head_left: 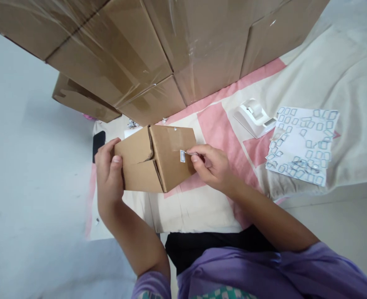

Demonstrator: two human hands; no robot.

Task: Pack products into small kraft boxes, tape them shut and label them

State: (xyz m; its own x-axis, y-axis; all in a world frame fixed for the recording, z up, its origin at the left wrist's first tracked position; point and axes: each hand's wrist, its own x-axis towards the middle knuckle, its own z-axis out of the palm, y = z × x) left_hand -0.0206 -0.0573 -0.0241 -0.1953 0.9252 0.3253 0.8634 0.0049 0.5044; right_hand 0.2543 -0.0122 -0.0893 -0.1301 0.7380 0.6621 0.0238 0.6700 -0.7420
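Observation:
A small brown cardboard box [158, 160] is held up in front of me over a pink and cream cloth [214, 120]. My left hand [108, 174] grips the box's left end, thumb on its front. My right hand [210, 164] is pinched, fingertips pressing a small white and blue sticker [182, 156] against the box's right face. The sticker lies flat on the cardboard beside my fingers.
Large taped cardboard cartons [158, 50] are stacked at the back. A white sheet of several blue stickers [301, 145] lies on the right, with a white label device [254, 117] beside it. A black phone [98, 143] lies at the left. Grey floor spreads left.

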